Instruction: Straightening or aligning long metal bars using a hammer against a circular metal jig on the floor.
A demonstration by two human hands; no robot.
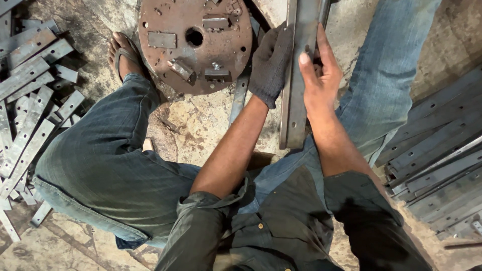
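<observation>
A long grey steel strip (297, 95) runs from the top edge down to between my knees. My left hand (269, 65), in a dark knitted glove, grips its left edge. My bare right hand (321, 75) holds its right side, thumb pressed on the flat face. Just left of the hands lies a rusty round steel plate (165, 60) with a centre hole and small blocks bolted on it.
Several short punched steel strips (30, 110) lie heaped on the floor at the left. Long steel strips (442, 165) are stacked at the right. My sandalled foot (122, 52) rests beside the round plate. Another flat strip (239, 98) lies under the plate's edge.
</observation>
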